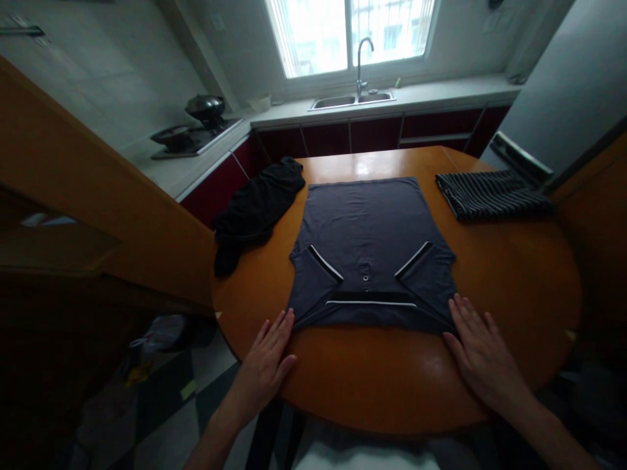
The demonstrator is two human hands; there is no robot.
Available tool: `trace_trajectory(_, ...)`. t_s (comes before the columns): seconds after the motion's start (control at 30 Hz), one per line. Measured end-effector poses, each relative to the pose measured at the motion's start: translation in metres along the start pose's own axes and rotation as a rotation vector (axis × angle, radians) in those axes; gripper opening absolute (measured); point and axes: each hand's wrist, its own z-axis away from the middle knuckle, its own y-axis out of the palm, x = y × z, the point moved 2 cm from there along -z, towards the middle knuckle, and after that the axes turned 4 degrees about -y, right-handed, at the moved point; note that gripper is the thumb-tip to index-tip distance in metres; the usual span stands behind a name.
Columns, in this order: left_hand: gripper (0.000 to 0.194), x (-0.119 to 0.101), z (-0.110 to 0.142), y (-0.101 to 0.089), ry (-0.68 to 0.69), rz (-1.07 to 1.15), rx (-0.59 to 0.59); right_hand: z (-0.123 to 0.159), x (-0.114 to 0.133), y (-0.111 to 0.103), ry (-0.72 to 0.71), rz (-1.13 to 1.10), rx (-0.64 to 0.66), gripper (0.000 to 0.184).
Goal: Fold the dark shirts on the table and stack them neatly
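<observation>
- On the wooden table (372,378), at its middle, lies the grey shirt (365,219), spread flat, hem toward the table's far edge. Both sleeve ends (324,263) are turned inward, and a white-edged black band (371,298) runs across the shirt close to its near edge.
- Left hand (267,358): at the table's near left part, palm down, fingertips against the shirt's near left corner. Grip released; fingers extended, no fabric pinched.
- Right hand (482,349): at the table's near right part, palm down, fingers against the shirt's near right corner. Grip likewise released.
- Adjacent items: a black garment (259,205) lies bunched along the table's far left edge; a striped cloth (492,194) lies folded at the table's far right. Both are apart from the shirt.
- Step in hand (judged): flattening and squaring the shirt with its sleeves turned in.
- Next move (judged): calls for a light, matched pinch at both near corners, keeping the sleeves tucked while the fabric is lifted evenly.
</observation>
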Motion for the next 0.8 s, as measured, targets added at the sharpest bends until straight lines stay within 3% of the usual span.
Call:
trace_trajectory(0.27, 0.07, 0.006, 0.001, 0.011, 0.014, 0.01, -0.056, 0.009, -0.007, -0.005, 0.081, -0.015, 0.008, 0.071)
trace_trajectory(0.43, 0.064, -0.006, -0.006, -0.004, -0.098, 0.154, -0.232, 0.01, -0.013, -0.016, 0.228, -0.193, -0.152, 0.065)
trace_trajectory(0.5, 0.064, -0.018, -0.014, -0.009, -0.068, 0.175, -0.252, 0.007, -0.004, -0.024, 0.211, -0.24, -0.195, 0.064)
trace_trajectory(0.6, 0.067, -0.038, -0.03, -0.008, 0.003, 0.144, -0.183, -0.001, 0.025, -0.03, 0.084, -0.264, -0.137, 0.065)
trace_trajectory(0.7, 0.074, -0.055, -0.04, 0.0, -0.006, 0.069, -0.071, -0.006, 0.057, -0.024, -0.003, -0.222, -0.033, 0.07)
trace_trajectory(0.8, 0.075, -0.063, -0.042, 0.002, -0.041, 0.077, -0.008, -0.004, 0.073, -0.014, -0.008, -0.179, -0.021, 0.074)
